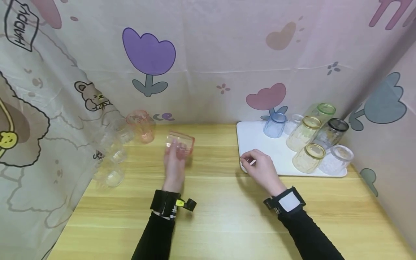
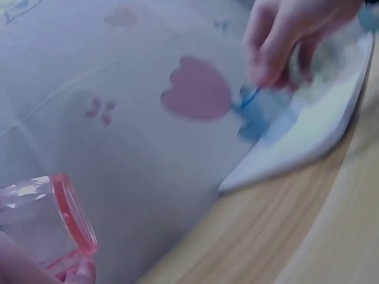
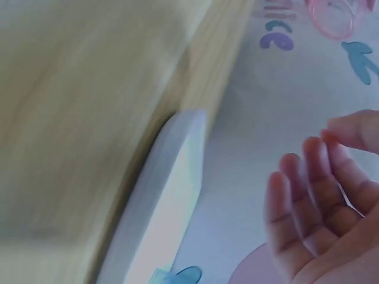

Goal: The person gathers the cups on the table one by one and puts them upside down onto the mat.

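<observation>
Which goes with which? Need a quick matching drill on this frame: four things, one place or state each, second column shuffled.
Things:
1. pink cup
2. black-rimmed cup
3. right hand
4. clear cups

Places or states:
A. empty, at the tray's near left edge
B. at the table's left edge
C. held by the left hand
D. on the white tray

Pairs: 1-C, 2-D, 3-A, 4-B

**Wooden table with tray and glasses**

A light wooden table [image 1: 214, 213] carried everything. A white tray [image 1: 256, 139] lay flat at its back right corner, touching the wood. At the back left, a pink glass [image 1: 141, 126] stood on the tabletop, and several clear glasses [image 1: 112, 159] stood grouped along the left edge, close to the curtain.
</observation>
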`<control>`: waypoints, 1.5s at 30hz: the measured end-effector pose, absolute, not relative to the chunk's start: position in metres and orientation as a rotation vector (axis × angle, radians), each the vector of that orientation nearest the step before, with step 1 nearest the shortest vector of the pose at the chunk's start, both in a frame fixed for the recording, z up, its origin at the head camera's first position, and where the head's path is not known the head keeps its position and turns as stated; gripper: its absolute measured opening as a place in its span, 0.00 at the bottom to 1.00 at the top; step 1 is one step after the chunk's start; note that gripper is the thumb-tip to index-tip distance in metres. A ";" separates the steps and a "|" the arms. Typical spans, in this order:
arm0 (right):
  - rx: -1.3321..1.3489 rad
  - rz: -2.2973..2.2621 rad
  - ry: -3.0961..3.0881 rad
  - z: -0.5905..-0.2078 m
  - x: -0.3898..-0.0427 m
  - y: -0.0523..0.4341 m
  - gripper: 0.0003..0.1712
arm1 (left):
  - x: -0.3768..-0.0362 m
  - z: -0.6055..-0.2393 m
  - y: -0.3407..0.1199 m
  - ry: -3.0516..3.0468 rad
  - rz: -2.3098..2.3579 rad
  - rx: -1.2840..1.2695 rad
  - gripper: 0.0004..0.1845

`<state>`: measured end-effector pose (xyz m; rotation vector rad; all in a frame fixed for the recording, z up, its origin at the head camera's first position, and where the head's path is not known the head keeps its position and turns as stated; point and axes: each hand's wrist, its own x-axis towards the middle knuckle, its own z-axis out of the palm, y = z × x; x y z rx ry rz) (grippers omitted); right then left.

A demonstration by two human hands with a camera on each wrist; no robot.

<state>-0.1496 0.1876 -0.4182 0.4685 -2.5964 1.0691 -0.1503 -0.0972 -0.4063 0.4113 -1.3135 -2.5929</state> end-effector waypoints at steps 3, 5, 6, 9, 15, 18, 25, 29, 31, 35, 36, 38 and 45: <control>0.545 1.145 -2.465 -0.415 -0.147 0.181 0.04 | -0.148 -0.405 -0.083 -1.235 -2.729 0.387 0.25; 0.604 1.174 -2.379 -0.414 -0.145 0.177 0.06 | -0.146 -0.405 -0.073 -1.185 -2.805 0.385 0.30; 0.632 1.176 -2.342 -0.413 -0.144 0.175 0.07 | -0.145 -0.405 -0.069 -1.164 -2.843 0.371 0.33; 0.704 1.179 -2.254 -0.411 -0.141 0.168 0.12 | -0.141 -0.406 -0.057 -1.079 -2.954 0.351 0.39; 0.806 1.189 -2.206 -0.409 -0.137 0.156 0.38 | -0.134 -0.412 -0.034 -0.993 -3.151 0.326 0.41; 0.845 1.163 -2.205 -0.408 -0.136 0.151 0.48 | -0.131 -0.416 -0.025 -1.055 -3.186 0.273 0.42; 0.898 1.109 -2.175 -0.410 -0.134 0.143 0.51 | -0.128 -0.422 -0.013 -1.161 -3.212 0.210 0.41; 0.917 1.098 -2.142 -0.411 -0.134 0.142 0.49 | -0.127 -0.424 -0.009 -1.172 -3.209 0.195 0.40; 0.923 1.097 -2.130 -0.412 -0.135 0.142 0.49 | -0.127 -0.424 -0.008 -1.170 -3.215 0.186 0.40; 0.924 1.081 -2.117 -0.412 -0.134 0.143 0.49 | -0.127 -0.426 -0.004 -1.161 -3.231 0.156 0.39; 0.923 1.084 -2.116 -0.412 -0.134 0.144 0.48 | -0.127 -0.426 -0.003 -1.177 -3.229 0.156 0.39; 0.916 1.081 -2.112 -0.412 -0.134 0.146 0.48 | -0.127 -0.428 -0.002 -1.229 -3.219 0.145 0.37; 0.815 1.143 -2.109 -0.407 -0.137 0.162 0.46 | -0.128 -0.435 0.001 -1.476 -3.189 -0.029 0.31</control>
